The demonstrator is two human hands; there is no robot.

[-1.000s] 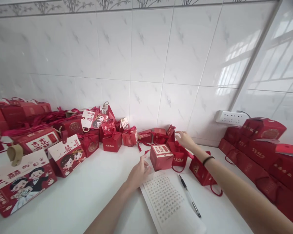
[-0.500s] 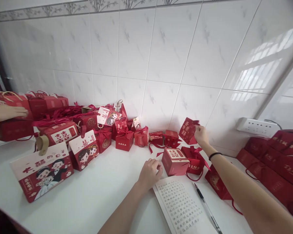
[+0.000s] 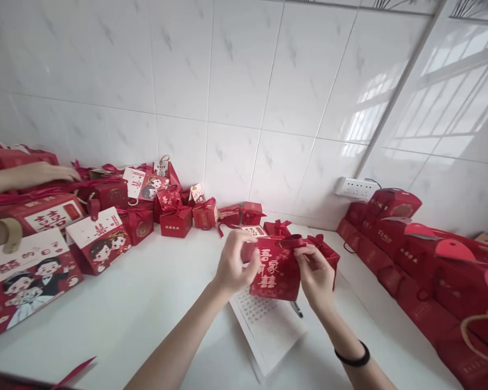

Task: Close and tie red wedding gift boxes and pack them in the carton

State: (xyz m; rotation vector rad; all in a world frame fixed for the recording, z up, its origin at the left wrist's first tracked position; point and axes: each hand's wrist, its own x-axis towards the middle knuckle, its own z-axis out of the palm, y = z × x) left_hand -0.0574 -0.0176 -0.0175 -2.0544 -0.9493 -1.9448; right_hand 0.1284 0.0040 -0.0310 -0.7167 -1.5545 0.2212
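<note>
A small red gift box [image 3: 277, 273] with pale printed characters and a ribbon bow on top is held up over an open notebook [image 3: 274, 341]. My left hand [image 3: 236, 262] is curled at the box's left edge, thumb in front. With thumb and fingertips, my right hand [image 3: 315, 276] pinches its upper right corner beside the ribbon. The box hides part of the handwritten page and most of a pen [image 3: 296, 309]. Just behind stand other red boxes with bows, among them one with a ribbon [image 3: 278, 227], partly covered by the held box.
Another person's hand [image 3: 57, 173] reaches over red boxes at the left. Printed cartoon-couple boxes [image 3: 32, 276] stand at front left. Stacked red boxes [image 3: 410, 265] line the right side. A white power strip [image 3: 357, 188] is by the tiled wall.
My right hand has brought the red gift box from near the wall toward me, over the notebook. My left hand has risen to it. The view has swung right.
</note>
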